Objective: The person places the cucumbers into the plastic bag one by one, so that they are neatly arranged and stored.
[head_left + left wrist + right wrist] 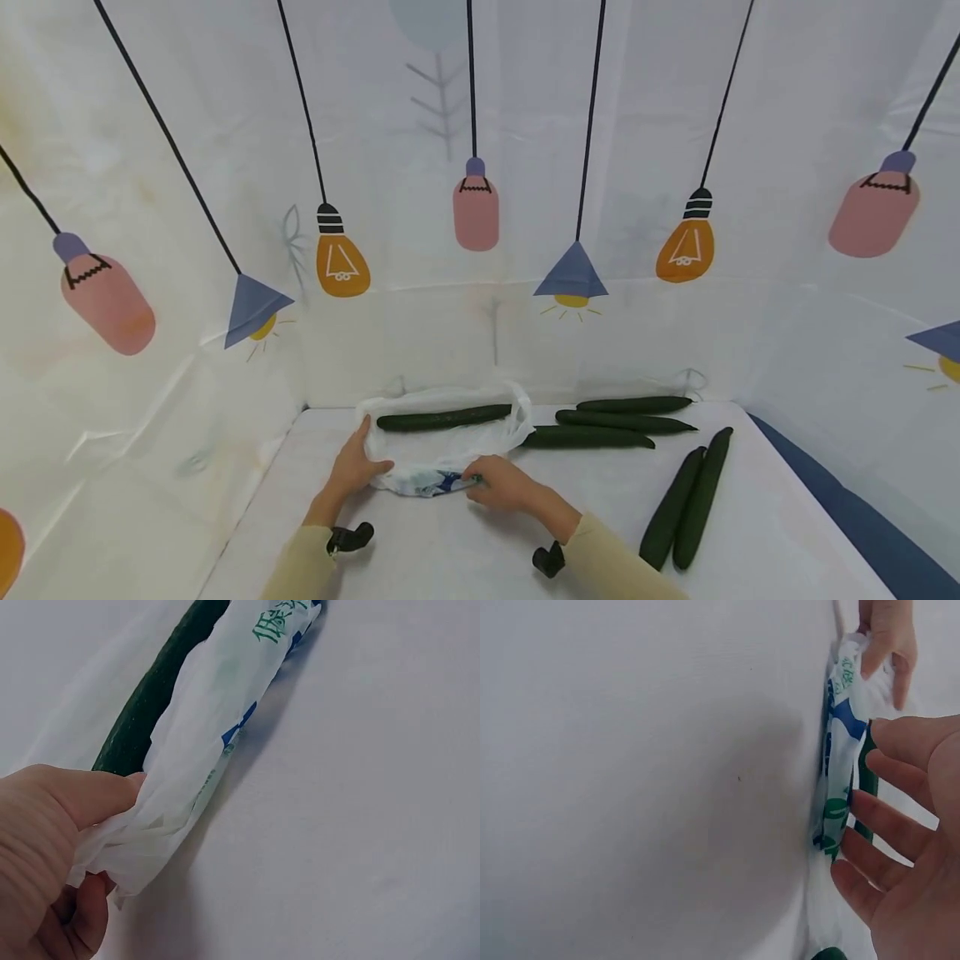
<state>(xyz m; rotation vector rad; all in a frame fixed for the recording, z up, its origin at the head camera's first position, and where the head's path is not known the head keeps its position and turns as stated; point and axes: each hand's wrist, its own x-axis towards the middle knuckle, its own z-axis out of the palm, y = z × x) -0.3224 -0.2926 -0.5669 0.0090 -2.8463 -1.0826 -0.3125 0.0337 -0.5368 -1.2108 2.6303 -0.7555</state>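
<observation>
A white plastic bag (420, 454) with blue and green print lies with its mouth spread on the table. One dark green cucumber (442, 418) lies in it. At the bag's left end my left hand (354, 462) pinches the thin plastic between thumb and fingers; the left wrist view shows the thumb tip (133, 784) beside the cucumber's end. My right hand (501, 483) is at the bag's near edge. Its fingers (889, 825) are spread and slightly bent in the right wrist view, fingertips right at the printed side of the bag (844, 750).
To the right of the bag lies another cucumber (592, 437), one end behind the plastic. Two more cucumbers (630, 420) lie further back. Nearer, on the right, a pair of cucumbers (703, 498) lies slanted side by side. A lamp-printed white curtain (420, 342) surrounds the white table (435, 550).
</observation>
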